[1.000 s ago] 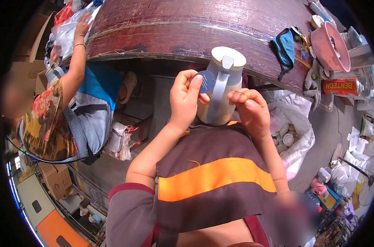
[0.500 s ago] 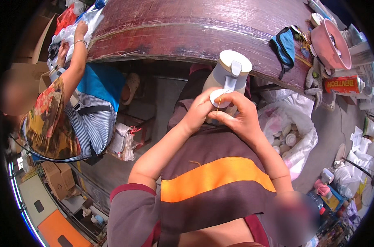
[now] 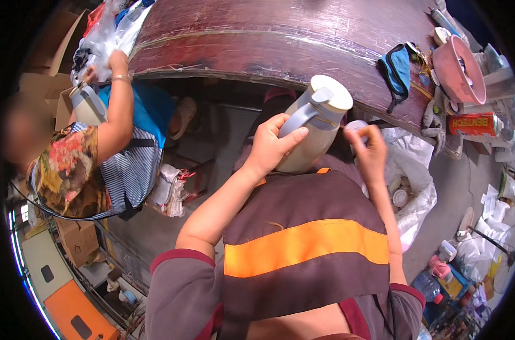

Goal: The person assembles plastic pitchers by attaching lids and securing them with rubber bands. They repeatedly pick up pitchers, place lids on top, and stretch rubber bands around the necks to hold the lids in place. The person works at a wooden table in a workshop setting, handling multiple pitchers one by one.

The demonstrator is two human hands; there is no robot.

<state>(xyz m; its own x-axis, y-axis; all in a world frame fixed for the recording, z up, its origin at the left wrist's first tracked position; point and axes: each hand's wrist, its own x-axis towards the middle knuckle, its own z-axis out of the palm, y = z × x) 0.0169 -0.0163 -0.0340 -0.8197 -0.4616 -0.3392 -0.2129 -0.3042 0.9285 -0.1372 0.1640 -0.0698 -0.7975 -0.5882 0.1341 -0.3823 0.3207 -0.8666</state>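
A pale jug (image 3: 314, 146) with a white lid and grey handle stands tilted at my lap, just below the table edge. My left hand (image 3: 273, 145) is closed around its handle, the thumb lying along the top. To the right of the jug, my right hand (image 3: 371, 150) pinches a small round white disc (image 3: 356, 126) between thumb and fingers. A thin yellowish string (image 3: 329, 121) shows at the jug's neck below the lid; whether it still joins the disc is too fine to tell.
A bag of white discs (image 3: 401, 197) sits on the floor at my right. On the dark red table (image 3: 240, 51) lie a blue-and-black cloth item (image 3: 397, 73) and a pink basin (image 3: 458, 71); an orange can (image 3: 474, 123) is beside them. At left, a co-worker (image 3: 113, 107) handles clear plastic near another jug (image 3: 87, 105).
My left hand has gone from the disc to the jug's handle. My right hand has carried the disc rightward, past the jug's side. The jug has turned, its handle now pointing left.
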